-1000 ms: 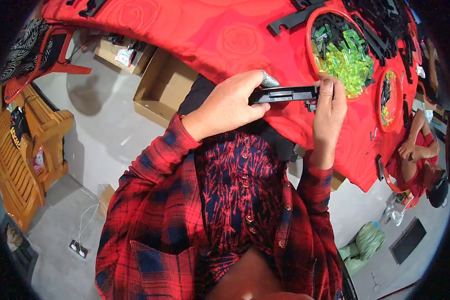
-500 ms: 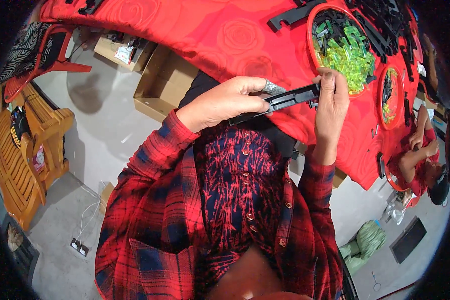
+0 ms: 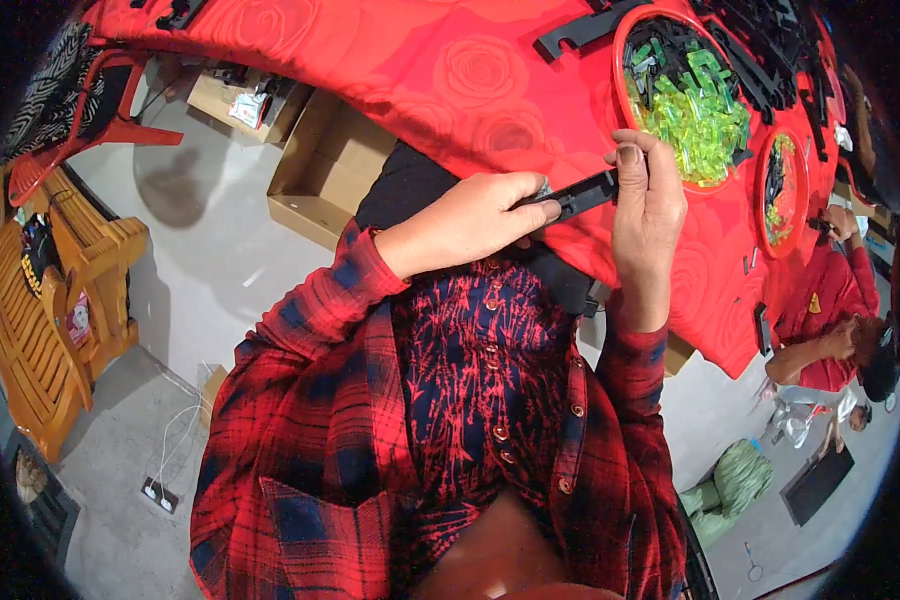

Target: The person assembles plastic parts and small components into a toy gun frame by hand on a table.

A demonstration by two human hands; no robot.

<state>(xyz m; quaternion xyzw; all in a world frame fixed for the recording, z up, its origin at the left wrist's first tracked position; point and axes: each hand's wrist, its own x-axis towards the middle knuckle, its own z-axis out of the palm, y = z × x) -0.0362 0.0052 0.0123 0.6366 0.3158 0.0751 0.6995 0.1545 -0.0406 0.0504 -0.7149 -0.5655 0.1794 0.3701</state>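
Observation:
A long black plastic part (image 3: 582, 194) is held level between both hands, just in front of the table edge. My left hand (image 3: 467, 222) grips its left end, where a small silvery piece shows at the fingertips. My right hand (image 3: 646, 210) holds the right end with fingers upright. Behind them the table is covered with a red cloth (image 3: 420, 70) with rose patterns. A round red tray (image 3: 625, 40) on it holds bright green and black small parts.
A second red tray (image 3: 765, 190) lies further right, with black parts piled beyond. Another person in red (image 3: 830, 310) sits at the right. Open cardboard boxes (image 3: 315, 165) stand under the table. A wooden bench (image 3: 45, 310) and a red chair (image 3: 80, 130) are at left.
Both hands have lifted the black part slightly up and to the right, closer to the green-filled tray. The left fingers shifted along its left end.

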